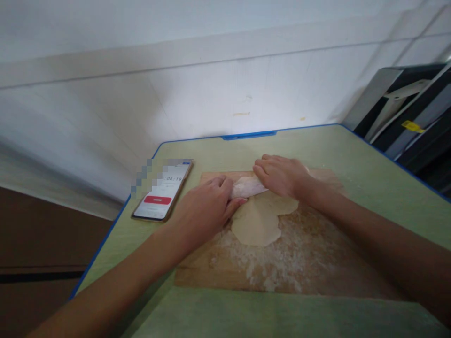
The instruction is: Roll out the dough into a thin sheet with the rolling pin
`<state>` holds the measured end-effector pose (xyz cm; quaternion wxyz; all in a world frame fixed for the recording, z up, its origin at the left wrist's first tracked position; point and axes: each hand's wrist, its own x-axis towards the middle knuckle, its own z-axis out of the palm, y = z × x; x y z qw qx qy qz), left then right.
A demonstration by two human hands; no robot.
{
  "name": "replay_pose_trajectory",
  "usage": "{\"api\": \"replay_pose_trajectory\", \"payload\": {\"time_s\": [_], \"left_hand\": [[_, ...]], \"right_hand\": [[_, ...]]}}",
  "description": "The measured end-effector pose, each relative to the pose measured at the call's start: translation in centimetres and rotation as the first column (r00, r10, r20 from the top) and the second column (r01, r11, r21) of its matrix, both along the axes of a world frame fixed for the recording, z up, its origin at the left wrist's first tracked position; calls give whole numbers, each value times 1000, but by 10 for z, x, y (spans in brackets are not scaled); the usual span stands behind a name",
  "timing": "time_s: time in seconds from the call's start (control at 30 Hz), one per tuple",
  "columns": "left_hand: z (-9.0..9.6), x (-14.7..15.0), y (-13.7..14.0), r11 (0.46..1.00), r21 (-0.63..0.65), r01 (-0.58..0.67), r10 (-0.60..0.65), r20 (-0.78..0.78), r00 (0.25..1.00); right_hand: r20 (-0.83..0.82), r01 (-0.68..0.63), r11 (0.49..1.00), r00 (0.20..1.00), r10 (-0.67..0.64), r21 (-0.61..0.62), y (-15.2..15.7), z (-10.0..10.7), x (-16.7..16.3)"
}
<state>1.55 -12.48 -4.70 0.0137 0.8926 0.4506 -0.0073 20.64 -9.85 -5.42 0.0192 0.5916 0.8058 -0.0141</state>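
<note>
A flour-coated rolling pin (248, 187) lies across the far part of a flat, thin sheet of dough (256, 226). My left hand (213, 201) is closed around the pin's left end, its thumb along the near side. Round the right end curls my right hand (280, 174), fingers over the top. The pin's ends are hidden under my hands. The dough has an uneven, lobed edge and spreads toward me on a wooden board (204, 273), where loose flour (271, 267) is scattered.
The board rests on a green table (218, 312) with a blue edge. Left of the board lies a phone (160, 197) with a lit timer screen. A white wall (211, 98) rises behind the table, and dark panel-like objects (416, 117) stand at the right.
</note>
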Motion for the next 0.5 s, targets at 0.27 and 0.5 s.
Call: {"api": "replay_pose_trajectory", "payload": {"time_s": [0.27,0.5], "left_hand": [[4,-3,24,994,-79,80,-75,70,995],[2,-4,38,993,-98,67,-62,52,997]], "right_hand": [[-56,212,976,975,-215,-54,14,7,-12],[-158,324,946,933,-323,-25,31,1,-16]]}}
